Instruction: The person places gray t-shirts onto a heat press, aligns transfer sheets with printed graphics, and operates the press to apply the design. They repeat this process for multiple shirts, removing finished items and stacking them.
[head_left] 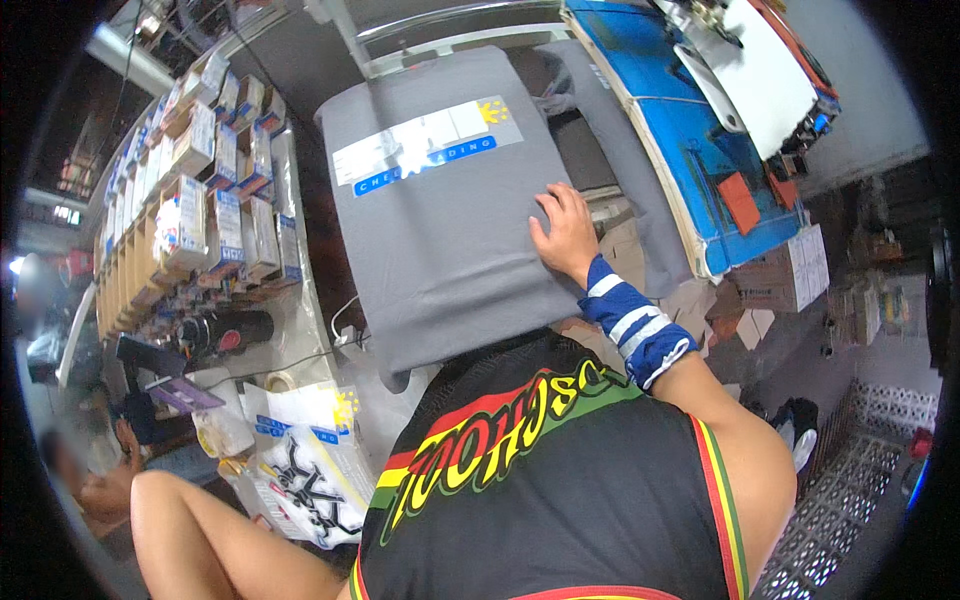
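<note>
- The right hand [568, 238] lies palm-down near the right edge of the grey garment; its fingers [554, 199] are loosely spread and slightly bent, gripping nothing visible. The left hand is out of view.
- Right wrist: wrapped in a bunched cuff [634, 328] of blue cloth with pale bands.
- Grey garment [440, 250]: matt, soft fabric, drawn mostly flat over a broad, round-cornered form in front of the person; shallow creases run across its nearer part.
- Far part of garment: a smooth, glossy printed sheet [415, 145], white with a blue strip and a yellow motif, lies flat on the cloth, well apart from the fingers.
- Right, beyond the garment: a scuffed blue panel [665, 140] with a pale edge, bearing a flat orange-red piece [739, 204].
- Left: upright rows of narrow cardboard boxes [190, 230]; nearer, a black cylinder [228, 331] and a crinkled plastic bag [335, 470], printed in black and yellow.
</note>
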